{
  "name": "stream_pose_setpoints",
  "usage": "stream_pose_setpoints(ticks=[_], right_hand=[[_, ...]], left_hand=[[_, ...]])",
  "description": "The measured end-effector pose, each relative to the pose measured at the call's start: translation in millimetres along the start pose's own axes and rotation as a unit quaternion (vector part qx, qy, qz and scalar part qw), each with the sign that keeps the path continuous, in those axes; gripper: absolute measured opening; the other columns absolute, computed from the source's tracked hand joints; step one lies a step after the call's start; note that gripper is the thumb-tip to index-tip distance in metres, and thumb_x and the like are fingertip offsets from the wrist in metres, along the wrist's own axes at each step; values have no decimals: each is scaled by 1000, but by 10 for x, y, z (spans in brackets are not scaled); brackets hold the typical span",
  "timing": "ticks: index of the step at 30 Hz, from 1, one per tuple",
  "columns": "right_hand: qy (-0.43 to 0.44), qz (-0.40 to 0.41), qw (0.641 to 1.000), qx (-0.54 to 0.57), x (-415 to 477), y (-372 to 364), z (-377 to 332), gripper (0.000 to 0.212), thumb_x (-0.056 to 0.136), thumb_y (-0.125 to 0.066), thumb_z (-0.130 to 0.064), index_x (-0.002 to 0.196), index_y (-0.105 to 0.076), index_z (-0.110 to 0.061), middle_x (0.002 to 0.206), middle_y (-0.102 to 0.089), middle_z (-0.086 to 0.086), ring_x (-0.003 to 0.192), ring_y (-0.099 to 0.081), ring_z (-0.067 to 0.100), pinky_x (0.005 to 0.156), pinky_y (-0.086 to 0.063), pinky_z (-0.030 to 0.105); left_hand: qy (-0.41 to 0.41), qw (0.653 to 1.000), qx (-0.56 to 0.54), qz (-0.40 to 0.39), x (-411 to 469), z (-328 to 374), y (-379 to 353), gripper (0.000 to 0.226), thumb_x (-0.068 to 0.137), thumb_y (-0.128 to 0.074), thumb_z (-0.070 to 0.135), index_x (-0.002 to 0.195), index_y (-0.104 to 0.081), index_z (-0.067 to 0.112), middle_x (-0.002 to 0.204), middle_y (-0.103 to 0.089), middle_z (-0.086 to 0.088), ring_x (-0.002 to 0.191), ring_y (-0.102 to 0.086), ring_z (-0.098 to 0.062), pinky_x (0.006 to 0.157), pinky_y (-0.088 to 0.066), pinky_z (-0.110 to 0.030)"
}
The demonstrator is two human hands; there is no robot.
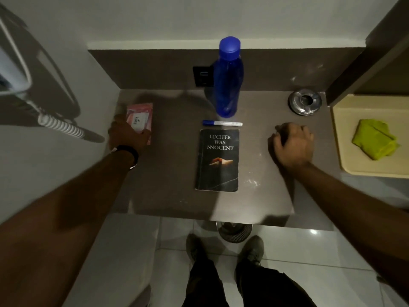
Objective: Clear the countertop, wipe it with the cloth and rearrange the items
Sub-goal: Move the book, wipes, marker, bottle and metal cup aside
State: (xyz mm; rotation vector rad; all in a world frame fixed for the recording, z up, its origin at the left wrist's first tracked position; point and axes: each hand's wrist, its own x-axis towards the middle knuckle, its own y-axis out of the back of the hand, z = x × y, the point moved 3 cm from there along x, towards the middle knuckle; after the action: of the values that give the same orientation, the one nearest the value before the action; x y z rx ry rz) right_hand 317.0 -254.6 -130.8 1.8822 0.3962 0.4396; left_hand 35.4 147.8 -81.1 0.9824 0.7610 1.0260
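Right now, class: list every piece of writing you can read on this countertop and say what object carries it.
"LUCIFER WAS INNOCENT": white capitals on the cover of the black book.
"kara", possibly: label of the pink packet under the left hand; blurred, uncertain.
Marker pen: barrel print too small to read.
Blue bottle, ashtray: no text visible.

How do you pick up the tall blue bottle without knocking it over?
Hold the blue bottle around its narrower waist, just below the cap, coming from the front right with the right hand. It stands upright and tall, so a wrap around the body likely steadies it better than pinching the cap. The pen lies just in front of its base, so reach over that.
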Motion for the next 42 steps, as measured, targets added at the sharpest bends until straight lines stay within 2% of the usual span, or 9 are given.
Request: stream_pose_setpoints(ticks=[15, 20, 23, 25, 28, 33, 36, 39, 42], right_hand=[[67, -56, 992, 87, -641, -300, -948, 23, 96, -58, -36, 115, -66, -25, 108, -72, -1, 100, -60, 24, 89, -48, 43], [-77, -113, 970, 200, -687, -283, -1050, 28, 91, -68, -32, 118, -66, -25, 108, -74, -1, 95, -71, 19, 84, -62, 40], [-134, -134, 962, 197, -699, -208, -1047, 31, 92, -72, -31, 120, -64, -21, 106, -75, 2, 95, -71, 22, 84, -60, 35], [-152, -149, 962, 172, -738, -199, -1039, 30, 91, -72, -34, 117, -68, -19, 102, -75, 3, 93, -70, 23, 83, -56, 31], [-158, -183, 956, 166, -805, -243, -1093, 26, 97, -66, -38, 111, -74, -17, 97, -77, 4, 92, -72, 28, 85, -59, 34], [-138, -167, 967, 136, -876, -273, -1316, 27, 103, -61, -28, 122, -70, -11, 107, -77, 11, 93, -70, 29, 80, -46, 26], [-127, -151, 964, 179, -944, -277, -1598, 19, 100, -64, -24, 117, -69, -17, 102, -77, 7, 93, -72, 28, 82, -55, 32], [-124, -184, 940, 259, -1131, -359, -2027, 12, 98, -66, -22, 108, -69, -26, 95, -76, -3, 86, -71, 17, 86, -61, 35], [-120, -189, 914, 339, -1345, -499, -2533, 12, 97, -64, -19, 101, -67, -30, 92, -74, -7, 84, -71, 13, 80, -58, 26]], left_hand=[[-87, 992, 82, -27, 1195, -42, -284, 91, 83, -67, 55, 149, -30, 4, 149, -44, -23, 136, -44, -43, 114, -39, -50], [-53, 992, 98, 60, 626, 28, -330, 86, 90, -33, 64, 150, -30, 3, 147, -43, -26, 134, -43, -45, 114, -32, -55], [-101, 993, -1, -61, -276, 69, -572, 71, 91, -37, 56, 140, -48, 7, 142, -52, -24, 131, -49, -42, 116, -35, -52], [-107, 975, -116, -158, -952, 93, -721, 45, 88, -43, 53, 100, -65, 16, 98, -68, -13, 93, -65, -32, 91, -55, -50], [-78, 964, -152, -202, -1603, 266, -817, 22, 92, -53, 35, 78, -57, 19, 80, -61, -6, 74, -59, -24, 73, -57, -45], [6, 974, -153, -164, -1725, 412, -780, 17, 96, -55, 30, 92, -61, 15, 103, -57, -5, 94, -57, -23, 87, -52, -40], [88, 955, -241, -151, -1678, 203, -668, 17, 98, -54, 28, 94, -61, 13, 103, -60, -9, 90, -61, -24, 86, -55, -43], [128, 954, -253, -98, -1574, -224, -445, 16, 100, -50, 20, 100, -63, 11, 101, -65, -11, 89, -62, -24, 79, -48, -36], [142, 960, -236, -49, -1418, -705, -201, 13, 98, -54, 14, 109, -62, 12, 108, -62, -11, 97, -60, -25, 90, -49, -39]])
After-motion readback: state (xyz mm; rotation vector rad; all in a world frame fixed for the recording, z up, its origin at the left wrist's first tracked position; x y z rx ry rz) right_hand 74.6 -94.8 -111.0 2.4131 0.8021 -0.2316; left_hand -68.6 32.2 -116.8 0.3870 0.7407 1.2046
